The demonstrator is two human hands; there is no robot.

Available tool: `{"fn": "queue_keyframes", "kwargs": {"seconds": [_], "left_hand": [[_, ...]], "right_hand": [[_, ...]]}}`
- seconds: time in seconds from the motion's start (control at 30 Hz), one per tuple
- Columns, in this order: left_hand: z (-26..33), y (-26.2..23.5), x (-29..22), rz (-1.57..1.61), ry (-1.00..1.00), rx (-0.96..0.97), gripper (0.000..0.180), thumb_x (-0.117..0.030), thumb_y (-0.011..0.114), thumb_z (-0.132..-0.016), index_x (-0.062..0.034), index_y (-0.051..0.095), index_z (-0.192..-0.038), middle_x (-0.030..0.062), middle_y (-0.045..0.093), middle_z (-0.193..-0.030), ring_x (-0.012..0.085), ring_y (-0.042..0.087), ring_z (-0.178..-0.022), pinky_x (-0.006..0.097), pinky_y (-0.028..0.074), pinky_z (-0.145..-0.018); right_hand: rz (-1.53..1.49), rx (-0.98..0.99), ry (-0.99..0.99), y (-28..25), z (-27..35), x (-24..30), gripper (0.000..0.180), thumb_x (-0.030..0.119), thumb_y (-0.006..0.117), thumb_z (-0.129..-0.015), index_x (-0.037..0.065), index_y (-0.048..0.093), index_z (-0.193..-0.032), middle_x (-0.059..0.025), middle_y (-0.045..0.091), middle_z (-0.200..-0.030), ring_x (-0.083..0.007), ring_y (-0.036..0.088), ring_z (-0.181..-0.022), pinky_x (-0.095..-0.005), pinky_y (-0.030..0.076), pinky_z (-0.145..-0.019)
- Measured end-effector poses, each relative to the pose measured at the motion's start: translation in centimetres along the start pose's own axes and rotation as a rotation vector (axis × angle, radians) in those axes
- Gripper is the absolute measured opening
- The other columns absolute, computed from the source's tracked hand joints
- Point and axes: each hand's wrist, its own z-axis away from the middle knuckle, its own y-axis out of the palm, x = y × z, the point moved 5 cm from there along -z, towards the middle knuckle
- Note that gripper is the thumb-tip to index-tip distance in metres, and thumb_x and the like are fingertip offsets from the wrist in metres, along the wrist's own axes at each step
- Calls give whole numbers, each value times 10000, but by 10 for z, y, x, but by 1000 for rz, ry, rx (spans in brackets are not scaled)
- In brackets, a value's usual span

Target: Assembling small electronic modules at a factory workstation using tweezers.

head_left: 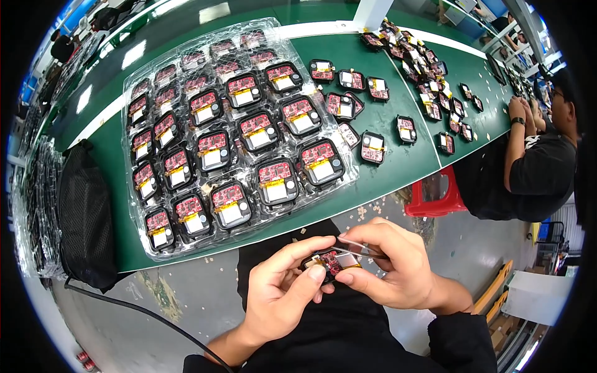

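Below green table (398,168), at 6 o'clock: left hand (280,298) closed round small black-cased red circuit board (328,261), best kept still; right hand (395,270) pinching thin metal tweezers (360,250), best moved gently.

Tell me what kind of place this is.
Likely an electronics assembly line: a clear blister tray of small red circuit-board units, loose units on the green bench, and a co-worker seated alongside.

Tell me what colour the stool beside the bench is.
Red; the stool shows best in the head view.
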Motion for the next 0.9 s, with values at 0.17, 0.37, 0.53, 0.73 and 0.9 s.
{"fn": "queue_keyframes", "kwargs": {"seconds": [0.17,0.37,0.53,0.73,0.9], "left_hand": [[0,-2,0,-84,-31,-58,354,-64,600,-1017,23,582,-1360,97,697,-1029,78,649,-783,201,510,-624],[-3,-5,1,-118,-48,-83,400,-135,603,-1009,84,554,-1340,181,712,-1073,118,657,-749,229,523,-603],[-3,-7,3,102,-21,-120,406,-81,568,-1011,78,480,-1374,277,688,-1176,104,651,-759,217,510,-612],[-3,-7,-4,43,-28,9,323,18,541,-1021,44,535,-1342,130,658,-1229,82,613,-996,225,499,-821],[-3,-8,-10,-79,28,-13,362,62,537,-1008,53,521,-1370,109,657,-1213,71,595,-987,223,483,-833]], "right_hand": [[-96,-58,54,7,0,-1,311,21,822,-815,-13,676,-1087,-112,660,-909,-183,695,-747,-301,562,-640],[52,-127,-281,12,6,0,331,-13,837,-731,59,744,-1040,-62,619,-955,-124,636,-642,-246,499,-533],[157,113,-385,17,8,3,363,226,903,-763,102,793,-1086,-35,538,-940,-39,490,-558,-209,400,-474],[98,28,-284,4,5,1,396,108,791,-807,48,734,-1195,-55,505,-910,-84,481,-527,-240,424,-473],[272,105,-218,-1,-4,2,405,70,798,-796,86,730,-1194,-48,549,-894,-124,551,-567,-274,484,-495]]}}
